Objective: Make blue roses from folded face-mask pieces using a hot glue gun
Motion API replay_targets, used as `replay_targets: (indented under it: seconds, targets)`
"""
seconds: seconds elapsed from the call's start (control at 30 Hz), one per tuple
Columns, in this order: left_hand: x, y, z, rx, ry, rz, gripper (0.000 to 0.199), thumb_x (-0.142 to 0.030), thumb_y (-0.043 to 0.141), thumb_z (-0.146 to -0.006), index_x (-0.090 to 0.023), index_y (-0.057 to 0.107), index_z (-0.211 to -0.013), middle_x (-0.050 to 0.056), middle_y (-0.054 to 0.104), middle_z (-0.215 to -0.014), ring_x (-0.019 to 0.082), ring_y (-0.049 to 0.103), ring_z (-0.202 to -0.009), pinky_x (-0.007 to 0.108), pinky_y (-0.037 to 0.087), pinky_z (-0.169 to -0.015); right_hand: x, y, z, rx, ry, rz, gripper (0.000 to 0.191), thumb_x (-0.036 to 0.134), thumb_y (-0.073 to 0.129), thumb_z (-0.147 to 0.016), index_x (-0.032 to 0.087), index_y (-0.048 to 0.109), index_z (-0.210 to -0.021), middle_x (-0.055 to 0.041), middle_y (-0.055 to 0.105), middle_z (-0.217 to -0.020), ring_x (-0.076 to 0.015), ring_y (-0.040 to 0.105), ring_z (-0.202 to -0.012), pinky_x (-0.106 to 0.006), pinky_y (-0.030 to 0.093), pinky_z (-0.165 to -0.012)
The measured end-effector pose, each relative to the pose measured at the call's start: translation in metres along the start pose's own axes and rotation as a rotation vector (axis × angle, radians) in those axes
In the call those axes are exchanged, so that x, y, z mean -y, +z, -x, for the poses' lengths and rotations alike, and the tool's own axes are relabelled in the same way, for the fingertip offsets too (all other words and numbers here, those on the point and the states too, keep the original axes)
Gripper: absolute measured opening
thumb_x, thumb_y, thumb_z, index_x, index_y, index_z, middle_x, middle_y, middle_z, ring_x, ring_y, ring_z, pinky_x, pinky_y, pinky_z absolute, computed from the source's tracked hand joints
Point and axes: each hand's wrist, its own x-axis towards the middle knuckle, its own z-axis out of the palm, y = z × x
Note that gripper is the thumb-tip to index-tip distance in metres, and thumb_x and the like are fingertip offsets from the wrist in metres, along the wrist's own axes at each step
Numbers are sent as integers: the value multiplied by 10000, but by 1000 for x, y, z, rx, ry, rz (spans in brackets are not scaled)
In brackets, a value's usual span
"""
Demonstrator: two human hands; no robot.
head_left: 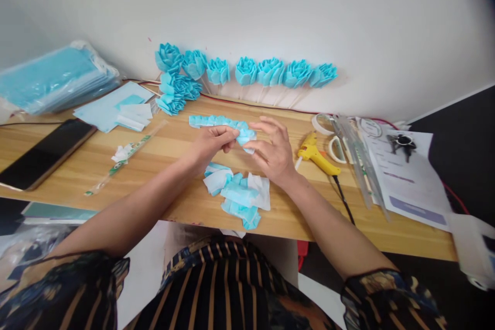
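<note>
Between my hands is a small folded light-blue piece (pixel 246 135). My left hand (pixel 214 145) pinches its left side between thumb and fingers. My right hand (pixel 274 149) is at its right side, fingers curved and spread, with the thumb and a fingertip by its edge. Just behind lies a row of folded blue pieces (pixel 207 121), its right end close to the held piece. Nearer the table's front edge, below my hands, is a loose pile of blue and white pieces (pixel 242 193).
Blue paper-like flowers (pixel 246 71) on sticks lean along the wall. A yellow glue gun (pixel 319 157), tape rolls and papers (pixel 406 175) with keys lie right. At left are a black phone (pixel 46 154), a bagged blue stack (pixel 58 80) and flat sheets (pixel 104 108).
</note>
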Motion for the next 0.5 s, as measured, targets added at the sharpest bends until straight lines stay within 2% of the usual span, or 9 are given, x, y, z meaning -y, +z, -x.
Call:
replay_targets:
  seconds: [0.2,0.33,0.5]
  targets:
    - [-4,3,2,26,25,-50,324,-446,733,-775,-157,641,-664,-16,551,-604,82,457,-566,241,367,-588,-1,-1,0,-13,28,-23,116,274,611,-898,324,715,-902,-21,600,-1295,-302,474,-1298,-570,385,-1085]
    - [-5,4,3,25,36,-87,286,-420,775,-719,-161,656,-697,-30,539,-608,76,435,-560,239,348,-579,2,-2,0,-17,36,-32,90,276,635,-889,320,711,-908,-27,606,-1291,-298,490,-1283,-570,390,-1077]
    - [-7,4,2,0,27,-108,298,-435,773,-699,-166,648,-678,-30,530,-590,82,430,-554,247,349,-580,8,0,2,-48,174,-125,76,283,651,-883,298,677,-953,-52,620,-1280,-279,536,-1250,-526,459,-1027]
